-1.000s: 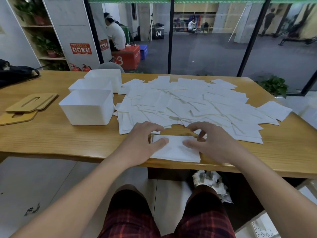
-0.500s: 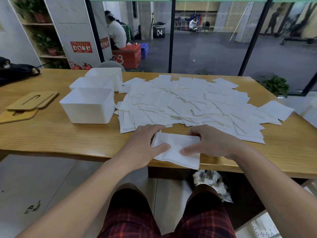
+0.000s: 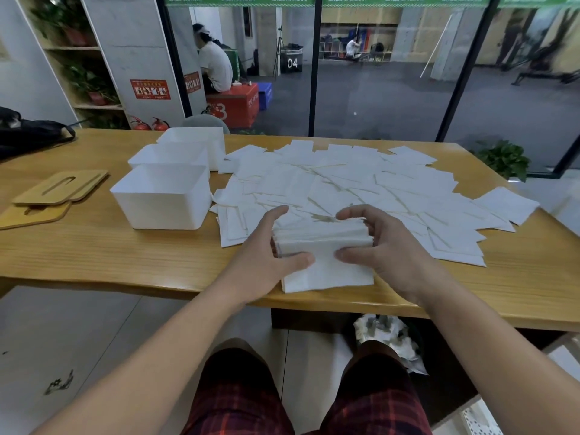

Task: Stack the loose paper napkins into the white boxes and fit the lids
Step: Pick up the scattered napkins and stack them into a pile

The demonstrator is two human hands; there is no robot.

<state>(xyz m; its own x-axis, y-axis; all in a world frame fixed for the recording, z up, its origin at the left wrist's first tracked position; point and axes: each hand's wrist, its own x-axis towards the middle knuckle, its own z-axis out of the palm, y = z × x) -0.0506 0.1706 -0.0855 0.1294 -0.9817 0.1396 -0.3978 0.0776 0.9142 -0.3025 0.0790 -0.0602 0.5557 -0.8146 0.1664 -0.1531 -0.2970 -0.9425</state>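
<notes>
A small stack of white napkins (image 3: pixel 326 259) is tilted up on its edge near the table's front edge. My left hand (image 3: pixel 266 246) grips its left end and my right hand (image 3: pixel 386 243) grips its right end, thumbs on the near face. Behind the stack, several loose napkins (image 3: pixel 361 186) lie spread across the table's middle and right. Three open white boxes stand in a row at the left; the nearest box (image 3: pixel 163 199) looks empty. Two wooden lids (image 3: pixel 59 186) lie left of the boxes.
The wooden table (image 3: pixel 110 255) has bare wood at the front left. A black bag (image 3: pixel 28 133) sits at the far left corner. A crumpled bag lies on the floor under the table. A person sits beyond the glass wall.
Both hands have closed on the napkin stack and raised it from lying flat to standing on its edge, a little farther from me.
</notes>
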